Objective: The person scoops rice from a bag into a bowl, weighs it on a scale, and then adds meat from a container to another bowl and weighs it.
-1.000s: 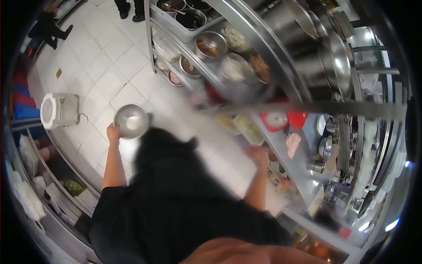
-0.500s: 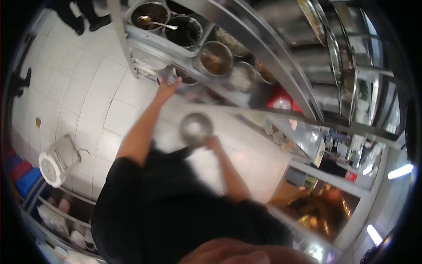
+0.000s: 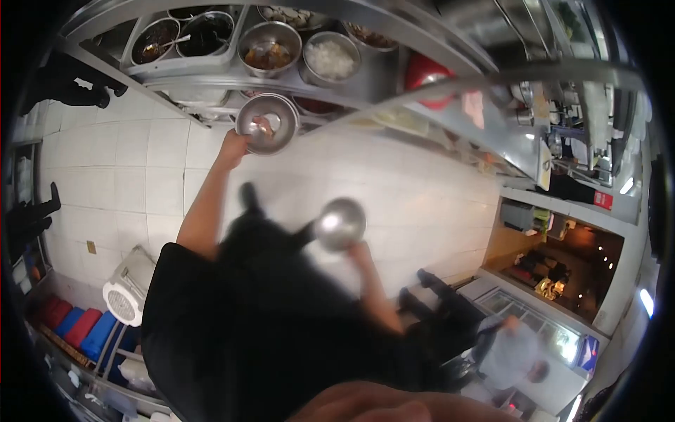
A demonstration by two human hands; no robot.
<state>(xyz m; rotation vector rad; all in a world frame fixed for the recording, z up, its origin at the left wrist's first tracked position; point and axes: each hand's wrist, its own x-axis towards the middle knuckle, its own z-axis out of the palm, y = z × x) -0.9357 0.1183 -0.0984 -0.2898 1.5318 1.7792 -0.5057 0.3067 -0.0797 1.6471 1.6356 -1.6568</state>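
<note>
My left hand (image 3: 234, 149) grips the rim of a steel bowl (image 3: 254, 144) holding a few pinkish pieces, beside the lower shelf of the rack. Lower and to the right, my right hand (image 3: 358, 252) holds an empty-looking steel bowl (image 3: 339, 224) by its edge. Above the left bowl, on the rack, stand a bowl of orange-brown food (image 3: 268, 56) and a bowl of chopped white pieces (image 3: 330, 60). A tray at the upper left holds dark sauces (image 3: 204, 35) with a spoon.
A metal rack (image 3: 309, 90) crosses the top, with a red bowl (image 3: 427, 79) on it. A white fan-like appliance (image 3: 126, 299) stands on the floor at the left. A person in a light top (image 3: 510, 352) is at the lower right; dark-clothed legs show at the left.
My left hand has come away from the lower shelf and now holds a bowl with pinkish pieces. The view has turned, and a person has appeared at the lower right.
</note>
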